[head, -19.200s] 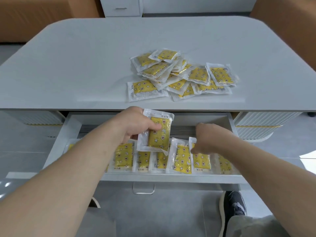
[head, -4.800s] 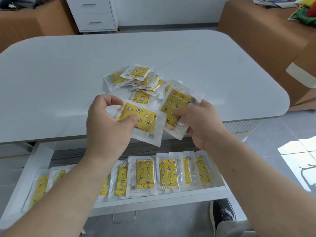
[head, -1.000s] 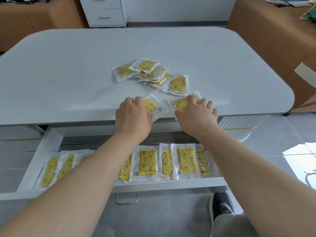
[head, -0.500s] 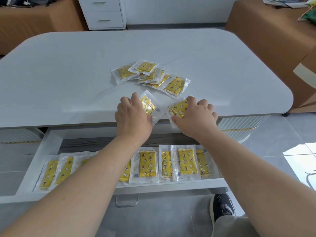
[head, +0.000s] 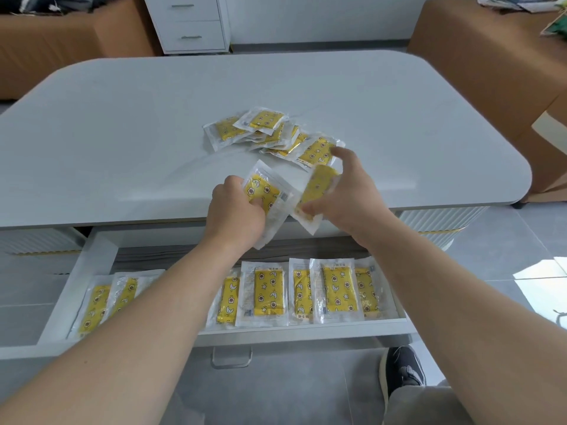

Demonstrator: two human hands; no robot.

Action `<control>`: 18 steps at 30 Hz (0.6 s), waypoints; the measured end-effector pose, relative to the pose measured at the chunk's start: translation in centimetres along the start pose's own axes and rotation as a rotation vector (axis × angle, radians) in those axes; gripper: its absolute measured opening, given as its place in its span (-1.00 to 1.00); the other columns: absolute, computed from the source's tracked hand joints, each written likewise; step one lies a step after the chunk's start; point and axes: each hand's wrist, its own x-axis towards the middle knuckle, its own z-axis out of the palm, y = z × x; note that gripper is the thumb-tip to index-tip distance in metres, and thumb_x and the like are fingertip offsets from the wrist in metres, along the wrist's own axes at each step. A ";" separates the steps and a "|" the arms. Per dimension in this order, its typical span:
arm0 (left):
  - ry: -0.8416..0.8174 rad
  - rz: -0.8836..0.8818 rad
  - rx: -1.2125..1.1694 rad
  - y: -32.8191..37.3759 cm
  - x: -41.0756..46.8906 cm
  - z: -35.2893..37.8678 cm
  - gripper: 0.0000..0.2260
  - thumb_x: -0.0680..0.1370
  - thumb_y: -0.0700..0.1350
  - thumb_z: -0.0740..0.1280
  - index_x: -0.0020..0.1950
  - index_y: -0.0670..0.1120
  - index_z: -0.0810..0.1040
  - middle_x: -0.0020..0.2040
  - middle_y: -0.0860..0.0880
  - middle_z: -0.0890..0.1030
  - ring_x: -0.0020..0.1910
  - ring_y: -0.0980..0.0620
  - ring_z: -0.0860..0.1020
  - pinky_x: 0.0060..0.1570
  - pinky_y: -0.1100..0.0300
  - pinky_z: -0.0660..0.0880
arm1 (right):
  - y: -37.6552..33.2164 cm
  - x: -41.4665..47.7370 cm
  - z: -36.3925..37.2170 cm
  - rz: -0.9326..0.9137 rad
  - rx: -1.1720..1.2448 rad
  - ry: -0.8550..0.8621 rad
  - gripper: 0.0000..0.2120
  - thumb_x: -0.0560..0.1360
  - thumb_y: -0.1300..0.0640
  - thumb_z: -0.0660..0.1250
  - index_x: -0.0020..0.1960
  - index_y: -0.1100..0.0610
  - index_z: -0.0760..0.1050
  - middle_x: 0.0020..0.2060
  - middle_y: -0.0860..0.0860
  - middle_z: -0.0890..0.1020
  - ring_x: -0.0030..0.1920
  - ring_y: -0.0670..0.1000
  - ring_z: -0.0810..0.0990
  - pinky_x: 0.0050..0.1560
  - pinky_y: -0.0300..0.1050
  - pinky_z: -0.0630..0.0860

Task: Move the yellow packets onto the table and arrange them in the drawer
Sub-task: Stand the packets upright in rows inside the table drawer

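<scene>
A small pile of yellow packets (head: 260, 130) in clear wrap lies in the middle of the grey table (head: 122, 133). My left hand (head: 236, 213) grips one yellow packet (head: 264, 191) just above the table's front edge. My right hand (head: 343, 191) holds a second yellow packet (head: 316, 188), tilted on edge, right beside the first. Below them the white drawer (head: 92, 265) stands pulled out, with a row of packets (head: 306, 291) lying flat side by side along its front. My left forearm hides part of that row.
A white drawer cabinet (head: 190, 23) stands behind the table. Brown furniture (head: 491, 56) sits at the right and back left. My dark shoe (head: 399, 372) rests on the tiled floor under the drawer's right end.
Both hands have lifted their packets off the table's front edge and drawn them slightly toward me; the right packet has turned on edge. The pile and drawer row have not moved.
</scene>
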 end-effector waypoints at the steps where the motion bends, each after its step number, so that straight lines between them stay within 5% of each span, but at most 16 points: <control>1: -0.020 -0.018 -0.038 -0.2 -0.2 -0.4 -0.83 0.64 -0.12 0.29 0.23 -0.08 0.43 0.08 -0.02 0.54 -0.04 -0.02 0.53 -0.33 0.22 0.37 | -0.2 -0.2 0.2 -0.003 0.034 -0.033 -0.15 0.36 0.26 0.59 0.49 -0.13 0.25 -0.08 -0.04 0.59 -0.09 -0.02 0.61 -0.19 -0.17 0.51; 7: -0.128 -0.104 -0.172 -1.7 -1.3 -3.2 -0.88 0.60 -0.07 0.39 0.10 -0.03 0.54 -0.02 0.05 0.63 -0.05 0.02 0.60 -0.16 0.11 0.56 | -0.7 -0.9 2.2 -0.080 -0.008 -0.060 -0.87 0.58 0.02 0.40 0.09 0.01 0.61 -0.20 -0.06 0.71 -0.18 -0.03 0.70 -0.18 -0.06 0.67; 12: -0.248 -0.229 -0.308 -3.4 -1.3 -6.6 -0.88 0.53 -0.14 0.49 0.04 -0.05 0.64 -0.04 0.04 0.72 0.00 0.00 0.68 0.05 0.03 0.61 | -1.4 -1.6 4.1 -0.103 -0.038 -0.053 -0.73 0.67 -0.03 0.23 0.00 0.11 0.61 -0.13 0.08 0.70 -0.13 0.13 0.69 -0.10 0.08 0.64; 18: -0.345 -0.347 -0.204 -6.6 -0.2 -11.1 -0.82 0.47 -0.20 0.54 0.04 -0.11 0.66 -0.09 -0.04 0.75 -0.04 -0.07 0.72 0.16 -0.08 0.60 | -1.6 -2.2 6.8 -0.032 -0.040 -0.163 -0.82 0.66 0.02 0.23 0.24 0.00 0.45 -0.11 -0.01 0.68 -0.28 -0.03 0.63 -0.49 -0.22 0.47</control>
